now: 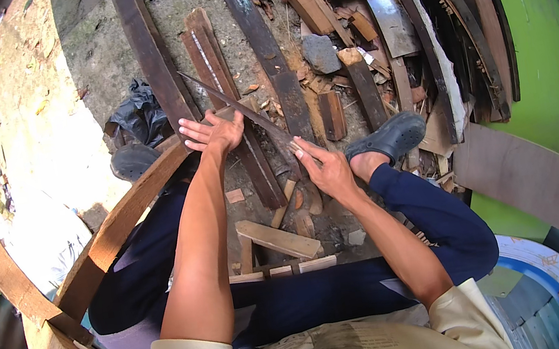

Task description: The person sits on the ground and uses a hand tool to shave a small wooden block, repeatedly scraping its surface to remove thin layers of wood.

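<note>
"What takes up the most room?"

"The rough ground point(94, 43), strewn with boards and chips. Then the sawn timber beam point(133, 211) slanting up at the person's left."

"And the arms?"

"Both reach forward between the bent knees. The left forearm point(198, 237) runs almost straight; the right forearm point(394, 237) angles inward to the left."

"What lies beneath?"

"A dark plank with a pale line point(260, 166), lengthwise on the ground. Above it, crossing diagonally between the hands, is a thin tapering strip point(261, 121) (blade or wood, I can't tell)."

"The hands themselves?"

"The left hand point(221, 134) is spread, fingers pointing left, thumb beside the strip; whether it presses down, I can't tell. The right hand point(328, 169) pinches the strip's wider near end between thumb and fingers."
</note>
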A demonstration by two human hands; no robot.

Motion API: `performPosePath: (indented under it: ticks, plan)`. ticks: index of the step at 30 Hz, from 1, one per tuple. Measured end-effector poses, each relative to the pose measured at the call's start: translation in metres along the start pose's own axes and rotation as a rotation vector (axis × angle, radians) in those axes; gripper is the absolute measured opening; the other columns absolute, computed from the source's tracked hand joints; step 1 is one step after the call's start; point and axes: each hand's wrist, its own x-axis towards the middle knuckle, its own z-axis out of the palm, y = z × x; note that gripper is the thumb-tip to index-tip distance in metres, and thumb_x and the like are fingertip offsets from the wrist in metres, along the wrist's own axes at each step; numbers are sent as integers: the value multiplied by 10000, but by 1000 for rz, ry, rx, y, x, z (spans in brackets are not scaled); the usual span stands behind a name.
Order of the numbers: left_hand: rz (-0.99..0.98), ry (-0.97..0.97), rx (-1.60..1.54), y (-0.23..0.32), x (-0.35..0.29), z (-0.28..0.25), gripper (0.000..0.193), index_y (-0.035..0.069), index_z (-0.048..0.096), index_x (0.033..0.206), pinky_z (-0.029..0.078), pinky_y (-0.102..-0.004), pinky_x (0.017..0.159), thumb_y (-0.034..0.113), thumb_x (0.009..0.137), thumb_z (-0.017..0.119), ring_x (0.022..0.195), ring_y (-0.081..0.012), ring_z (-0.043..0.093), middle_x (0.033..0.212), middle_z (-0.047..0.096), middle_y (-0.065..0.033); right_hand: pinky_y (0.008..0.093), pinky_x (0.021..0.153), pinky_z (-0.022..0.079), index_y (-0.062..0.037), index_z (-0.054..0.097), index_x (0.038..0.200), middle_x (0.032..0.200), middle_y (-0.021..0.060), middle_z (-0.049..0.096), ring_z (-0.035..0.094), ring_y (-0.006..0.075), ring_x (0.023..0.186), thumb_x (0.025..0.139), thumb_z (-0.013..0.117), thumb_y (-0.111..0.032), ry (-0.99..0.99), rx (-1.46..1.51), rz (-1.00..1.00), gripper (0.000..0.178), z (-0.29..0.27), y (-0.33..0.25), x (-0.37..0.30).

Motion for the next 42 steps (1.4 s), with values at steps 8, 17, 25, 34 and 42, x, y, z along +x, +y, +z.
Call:
performPosePath:
  ticks: [8,17,25,34,42]
  plan:
    - [52,-14,-42,9,1,4,1052,133,111,1623,-142,-670,1181,814,896,450,1457,-506,-403,1552,-418,-367,383,900,580,-129,711,1318,1180,232,718,709,379,1089,1011,660,-272,52,82,31,342,9,-1,5]
    - [53,9,-68,-3,4,4,1061,124,125,1625,-151,-680,1173,821,892,443,1453,-521,-400,1545,-414,-382,342,695,550,-140,706,1337,963,300,705,694,127,728,1025,668,-278,156,116,-97,343,15,23,-22]
    - [43,31,-89,-2,4,5,1075,112,123,1618,-151,-686,1170,833,888,441,1454,-530,-392,1543,-407,-393,323,870,570,-116,715,1313,1150,202,749,729,229,1099,1018,676,-254,8,45,37,328,25,-26,34]
    - [72,-11,-86,-3,1,1,1064,88,123,1609,-160,-684,1167,809,900,452,1438,-541,-405,1536,-411,-401,389,903,580,-131,719,1308,1175,202,735,713,360,1108,999,673,-244,102,65,12,333,0,12,-37]
    - [41,13,-32,-2,5,5,1050,118,124,1616,-152,-676,1177,814,901,447,1447,-521,-407,1544,-420,-377,414,778,575,-156,740,1281,1059,218,745,738,396,918,1004,657,-327,20,-35,216,335,-8,-49,-18]
